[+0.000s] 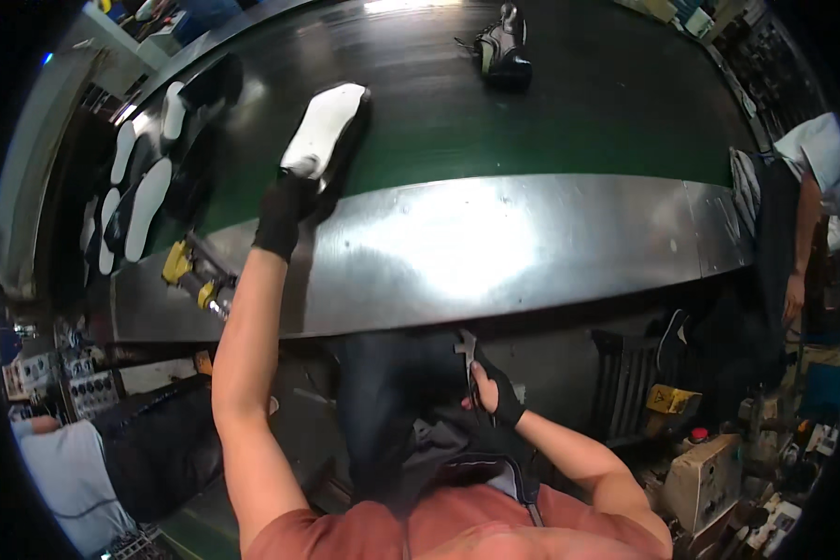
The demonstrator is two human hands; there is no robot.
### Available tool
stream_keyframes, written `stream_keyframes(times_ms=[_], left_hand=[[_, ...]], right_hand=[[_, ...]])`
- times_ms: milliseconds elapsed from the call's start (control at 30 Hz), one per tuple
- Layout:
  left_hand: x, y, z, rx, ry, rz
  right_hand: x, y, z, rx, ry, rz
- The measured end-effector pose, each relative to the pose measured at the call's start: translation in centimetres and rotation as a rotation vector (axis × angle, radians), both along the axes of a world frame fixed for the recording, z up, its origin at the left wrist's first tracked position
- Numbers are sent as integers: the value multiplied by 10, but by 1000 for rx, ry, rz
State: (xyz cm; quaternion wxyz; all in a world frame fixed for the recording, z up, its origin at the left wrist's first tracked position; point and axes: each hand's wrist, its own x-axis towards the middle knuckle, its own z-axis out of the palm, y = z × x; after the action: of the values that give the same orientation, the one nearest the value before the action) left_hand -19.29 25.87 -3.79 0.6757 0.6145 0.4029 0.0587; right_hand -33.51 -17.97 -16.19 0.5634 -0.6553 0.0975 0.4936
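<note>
My left hand (287, 210), in a dark fingerless glove, reaches out over the green belt. Its fingers close round the near end of a dark shoe (325, 128), turned so that its white underside faces up. Down by my lap, my right hand (502, 394) wears a similar glove and grips metal pincers (467, 351), head upward. The handles are partly hidden by the palm. Left of my left forearm, a yellow and black power tool (194, 278) lies on the metal ledge, apart from my hand.
A steel ledge (588, 229) borders the dark green belt (569, 131). Several shoes with white undersides (147, 207) crowd the belt's left end. A dark boot (506, 54) stands farther back. Other people are at the right (817, 168) and lower left (70, 476). A control box (705, 481) stands lower right.
</note>
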Motion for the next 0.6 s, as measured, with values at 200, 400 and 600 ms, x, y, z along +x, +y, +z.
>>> stream_keyframes(times_ms=[200, 400, 600], left_hand=[[-218, -87, -2, 370, -428, -107], [-313, -152, 16, 611, -609, -265], [-242, -212, 68, 1020, -683, -736]], right_hand=[[-46, -34, 17, -62, -68, -172], [-75, -40, 105, 85, -298, -215], [-96, -31, 146, 238, -421, -174]])
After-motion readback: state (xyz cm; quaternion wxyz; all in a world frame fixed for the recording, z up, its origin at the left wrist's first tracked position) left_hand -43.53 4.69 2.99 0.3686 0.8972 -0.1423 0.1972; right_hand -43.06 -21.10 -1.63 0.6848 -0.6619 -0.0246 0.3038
